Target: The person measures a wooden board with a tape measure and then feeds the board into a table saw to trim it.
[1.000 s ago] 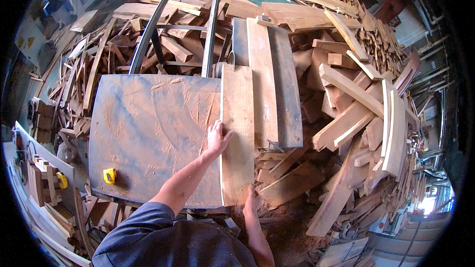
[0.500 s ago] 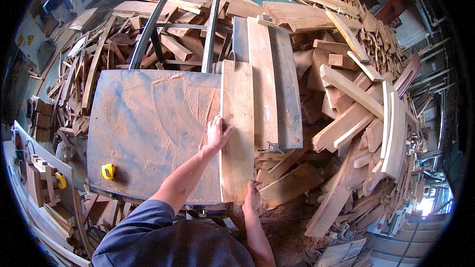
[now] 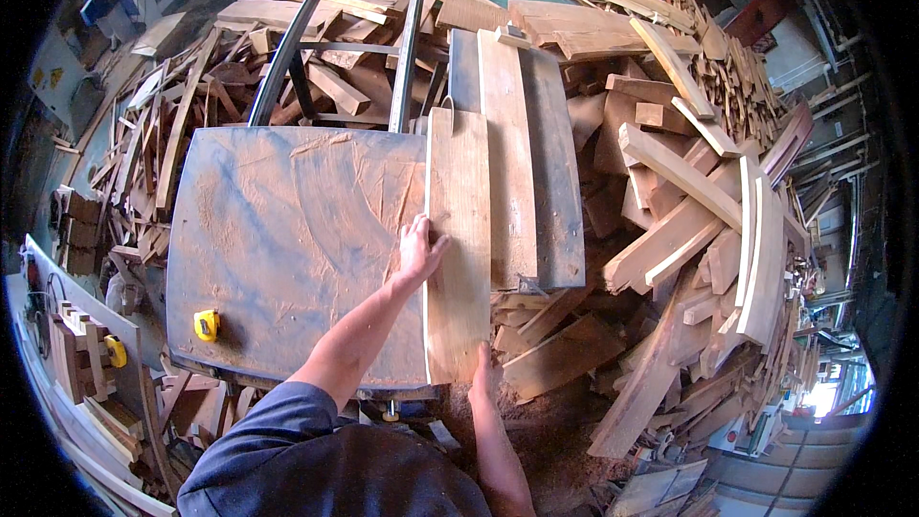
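Your left grip [image 3: 421,247] has its fingers and thumb spread on the left edge and top face of a long pale board [image 3: 459,278], not wrapped around it. Your right grip [image 3: 484,375] is at the board's near right corner; whether it clasps the wood or only rests against it, you cannot tell here.

The board lies lengthwise along the right side of the surface [image 3: 249,220], its far end at a thin, curved metal piece [image 3: 448,105]. It looks to be at an early stage: the board is laid in line, nearly all its length is on your side of that metal, and no cut or separated strip can be made out.

The board is flat, straight and rectangular, with visible grain and a paler left edge. The surface is smooth, blue-grey and powdered with reddish sawdust, swept into arcs. Near its front left corner sits a yellow tape measure [image 3: 206,325]. Just right of your board, a second board [image 3: 507,163] lies on a grey metal strip [image 3: 557,182].

Beyond, two metal rails [image 3: 405,67] reach away over jumbled wood. On the right, rough blocks and smooth, curved pale pieces [image 3: 759,258] are heaped.
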